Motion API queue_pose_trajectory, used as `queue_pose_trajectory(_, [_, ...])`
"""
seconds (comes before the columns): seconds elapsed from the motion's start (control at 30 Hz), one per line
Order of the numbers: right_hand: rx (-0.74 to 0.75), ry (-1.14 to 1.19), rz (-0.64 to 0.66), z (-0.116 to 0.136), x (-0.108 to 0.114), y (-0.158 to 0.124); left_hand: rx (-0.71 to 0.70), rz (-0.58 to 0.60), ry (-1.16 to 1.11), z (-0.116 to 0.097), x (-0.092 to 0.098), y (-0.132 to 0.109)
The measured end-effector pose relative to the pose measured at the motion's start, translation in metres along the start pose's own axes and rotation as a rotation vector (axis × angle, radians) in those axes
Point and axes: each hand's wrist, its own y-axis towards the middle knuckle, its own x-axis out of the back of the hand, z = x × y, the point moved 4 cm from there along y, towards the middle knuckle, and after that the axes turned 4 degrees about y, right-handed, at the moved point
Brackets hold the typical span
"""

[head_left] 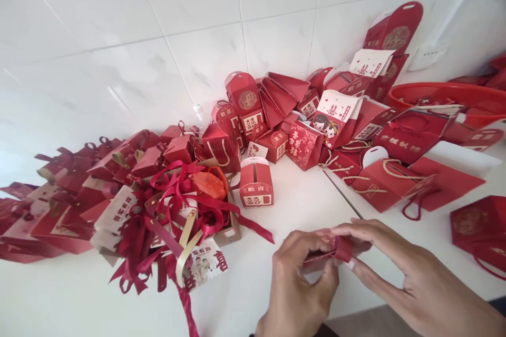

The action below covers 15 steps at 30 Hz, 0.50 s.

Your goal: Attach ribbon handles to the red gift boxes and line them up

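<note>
Between my two hands is a small red gift box (pixel 344 248) with a folded flap on top, held just above the white tabletop. My left hand (pixel 298 274) pinches its near left side with thumb and index finger. My right hand (pixel 399 263) grips the other side, its fingertips at the raised red flap. Much of the box is hidden behind the fingers. Closest beyond my hands stands a closed red box (pixel 256 183) with gold and white lettering. Left of them, a carton (pixel 232 229) overflows with red ribbons (pixel 185 189) and a printed card (pixel 209 263).
Many red gift boxes (pixel 150 160) crowd the table's left side. More boxes and corded paper bags (pixel 389 181) are heaped along the tiled wall (pixel 197 5). A red basin (pixel 446 92) sits at the back right, with a dark red bag (pixel 480 231) at the right edge.
</note>
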Motion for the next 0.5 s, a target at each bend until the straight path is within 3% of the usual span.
queue_pose_trajectory(0.13, [-0.011, 0.059, 0.034, 0.0023, -0.0030, 0.0036, 0.009, -0.017, -0.015, 0.0016, -0.0006, -0.0008])
queue_pose_trajectory(0.33, [-0.043, 0.118, 0.092, -0.0031, -0.0047, 0.0021, 0.043, 0.149, 0.021, -0.0039, 0.0005, 0.0025])
queue_pose_trajectory(0.5, [-0.002, 0.112, 0.061, -0.0066, -0.0072, 0.0014, 0.048, 0.084, 0.035, -0.0030, 0.0015, 0.0025])
